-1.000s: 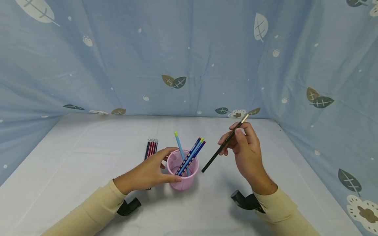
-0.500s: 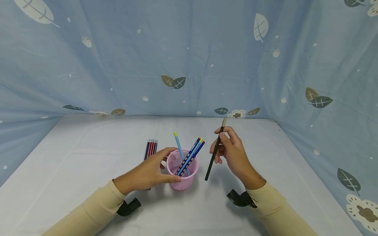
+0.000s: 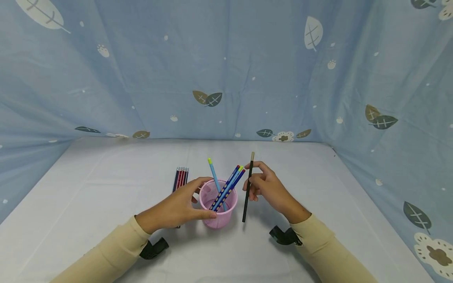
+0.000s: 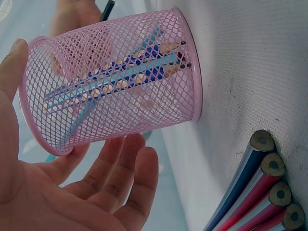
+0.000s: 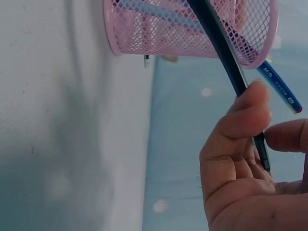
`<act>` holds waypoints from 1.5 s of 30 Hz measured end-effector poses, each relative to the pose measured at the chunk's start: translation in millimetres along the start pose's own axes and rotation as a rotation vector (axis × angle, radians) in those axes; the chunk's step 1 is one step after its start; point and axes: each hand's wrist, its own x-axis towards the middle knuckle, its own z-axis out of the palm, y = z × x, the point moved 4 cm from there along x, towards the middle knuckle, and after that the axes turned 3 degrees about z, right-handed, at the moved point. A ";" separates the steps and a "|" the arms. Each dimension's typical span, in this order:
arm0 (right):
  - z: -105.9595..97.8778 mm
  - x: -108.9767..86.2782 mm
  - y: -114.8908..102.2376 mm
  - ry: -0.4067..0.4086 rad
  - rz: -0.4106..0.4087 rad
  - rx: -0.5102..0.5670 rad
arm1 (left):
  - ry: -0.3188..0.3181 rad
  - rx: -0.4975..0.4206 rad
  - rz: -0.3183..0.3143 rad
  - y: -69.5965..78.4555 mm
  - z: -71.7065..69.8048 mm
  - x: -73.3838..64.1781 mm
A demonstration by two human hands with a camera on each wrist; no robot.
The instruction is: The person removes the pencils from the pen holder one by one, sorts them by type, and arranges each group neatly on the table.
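Note:
My left hand (image 3: 180,206) holds a pink mesh pencil cup (image 3: 217,223) by the rim, thumb at the front and index finger at the back. Inside lean several blue pencils with pale spots (image 3: 228,189) and a light blue pencil (image 3: 214,171) with a yellow end. In the left wrist view, the spotted pencils' sharpened points (image 4: 171,48) face the cup's base. My right hand (image 3: 270,192) pinches a black pencil (image 3: 246,200) with a gold-coloured upper end. That pencil stands nearly upright just right of the cup, its lower end below rim height in the head view.
A row of dark blue and red striped pencils (image 3: 181,176) lies on the white tabletop (image 3: 116,181) left of the cup, partly behind my left hand. Their blunt ends (image 4: 273,164) show in the left wrist view. A blue patterned curtain (image 3: 159,70) hangs behind the table.
My right hand has moved left and down toward the cup, and the black pencil has swung from a slant to nearly upright. My left hand and the cup stay in place.

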 end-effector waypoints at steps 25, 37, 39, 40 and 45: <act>0.9 7.8 17.0 -0.080 0.042 -0.082 | -0.001 0.001 -0.010 1.4 -0.3 1.2; 2.9 11.6 26.7 -0.114 0.099 -0.127 | 0.004 0.014 -0.032 0.7 -0.8 -1.8; 3.0 11.8 27.5 -0.125 0.100 -0.138 | 0.006 0.019 -0.026 1.5 -1.1 -1.0; 3.0 11.7 27.9 -0.132 0.100 -0.143 | 0.006 0.018 -0.024 1.9 -1.1 -0.8; 2.9 11.2 29.2 -0.145 0.106 -0.151 | 0.004 0.017 -0.023 2.4 -0.7 0.0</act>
